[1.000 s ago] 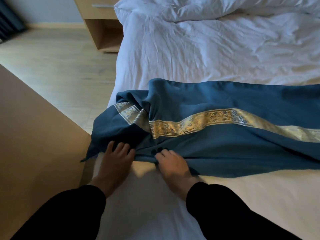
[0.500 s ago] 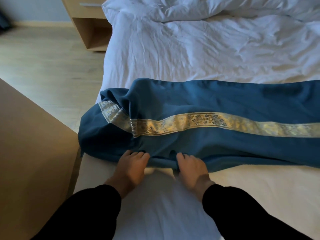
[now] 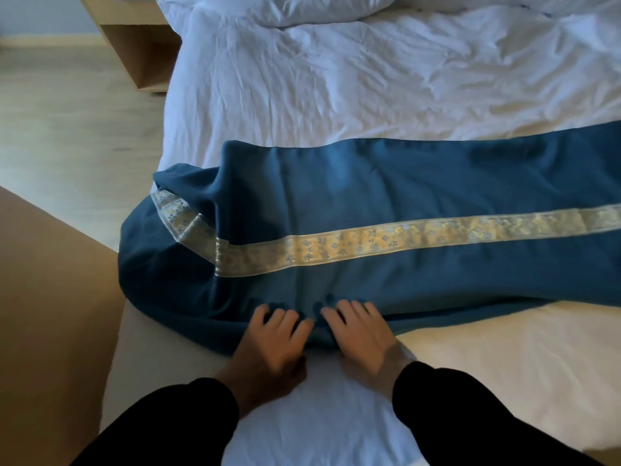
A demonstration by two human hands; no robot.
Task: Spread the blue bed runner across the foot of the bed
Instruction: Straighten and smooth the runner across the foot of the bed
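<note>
The blue bed runner (image 3: 403,183) lies across the white bed (image 3: 336,82), with a gold patterned band (image 3: 403,235) along its length. Its left end (image 3: 161,264) is bunched and folded at the bed's left edge, and its right part runs out of view. My left hand (image 3: 272,338) and my right hand (image 3: 361,331) sit side by side on the runner's near hem. Their fingers curl over the fabric and pinch it; the thumbs are hidden.
A brown wooden surface (image 3: 50,314) stands close to the bed's near-left corner. A wooden nightstand (image 3: 141,55) sits at the far left by the bed. Light wood floor (image 3: 67,129) lies between them. A rumpled white duvet (image 3: 369,11) lies at the head end.
The runner's wrinkles have flattened and its gold band has straightened. Both hands have shifted right along the near hem and come closer together.
</note>
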